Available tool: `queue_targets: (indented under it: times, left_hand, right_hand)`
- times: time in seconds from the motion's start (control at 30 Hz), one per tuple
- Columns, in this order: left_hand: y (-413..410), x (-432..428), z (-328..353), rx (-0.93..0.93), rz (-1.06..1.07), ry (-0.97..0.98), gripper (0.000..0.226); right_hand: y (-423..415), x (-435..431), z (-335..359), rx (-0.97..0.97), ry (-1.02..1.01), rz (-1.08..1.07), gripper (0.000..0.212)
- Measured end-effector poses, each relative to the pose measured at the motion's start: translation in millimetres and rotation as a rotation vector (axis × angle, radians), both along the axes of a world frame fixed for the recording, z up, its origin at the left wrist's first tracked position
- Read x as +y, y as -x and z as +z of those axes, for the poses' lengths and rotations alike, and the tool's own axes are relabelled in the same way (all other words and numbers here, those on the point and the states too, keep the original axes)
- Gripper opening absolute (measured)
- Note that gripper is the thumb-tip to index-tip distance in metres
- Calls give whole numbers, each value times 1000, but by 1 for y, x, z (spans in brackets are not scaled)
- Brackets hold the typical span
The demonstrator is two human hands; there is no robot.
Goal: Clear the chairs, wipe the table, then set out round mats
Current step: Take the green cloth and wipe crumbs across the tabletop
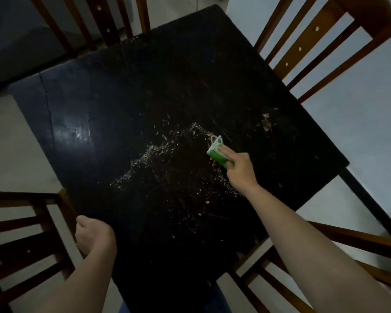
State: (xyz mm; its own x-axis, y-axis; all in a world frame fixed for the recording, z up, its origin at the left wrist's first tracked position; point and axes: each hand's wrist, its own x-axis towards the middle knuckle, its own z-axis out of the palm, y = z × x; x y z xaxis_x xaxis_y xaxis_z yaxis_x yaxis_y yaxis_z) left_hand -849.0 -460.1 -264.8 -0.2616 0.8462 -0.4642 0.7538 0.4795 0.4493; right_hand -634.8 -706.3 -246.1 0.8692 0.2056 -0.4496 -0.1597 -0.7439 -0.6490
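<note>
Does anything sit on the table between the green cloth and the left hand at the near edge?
Only loose crumbs lie across that stretch of the table. No other object shows between the green cloth in the right hand and the left hand.

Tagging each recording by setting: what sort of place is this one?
Probably a dining area in a home. A dark square table strewn with crumbs stands with slat-backed wooden chairs round it, and the right hand holds a green cloth against its top.
</note>
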Motion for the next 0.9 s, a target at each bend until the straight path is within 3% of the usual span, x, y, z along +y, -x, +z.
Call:
queue_targets:
  times: [0.2,0.3,0.4,0.53,0.67,0.77,0.9]
  left_hand:
    - [-3,-4,15,-32,-12,12,57]
    - [-4,-5,19,-29,-34,3,56]
    - [-2,-3,17,-25,-37,7,56]
    - [-3,-2,12,5,-24,-8,55]
    - [-6,-2,7,44,-19,-21,53]
    - [-8,-2,5,72,-16,-41,53]
    - [-6,0,-3,115,-21,-46,56]
  right_hand:
    - [58,10,6,88,-18,197,60]
    - [69,14,20,239,-84,277,51]
    - [61,19,34,365,-204,174,45]
    - [10,20,44,225,-305,-194,47]
    - [-49,19,35,25,-222,-433,48]
    - [-71,22,22,-48,-114,-473,43]
    - [-87,41,-2,-123,38,-338,44]
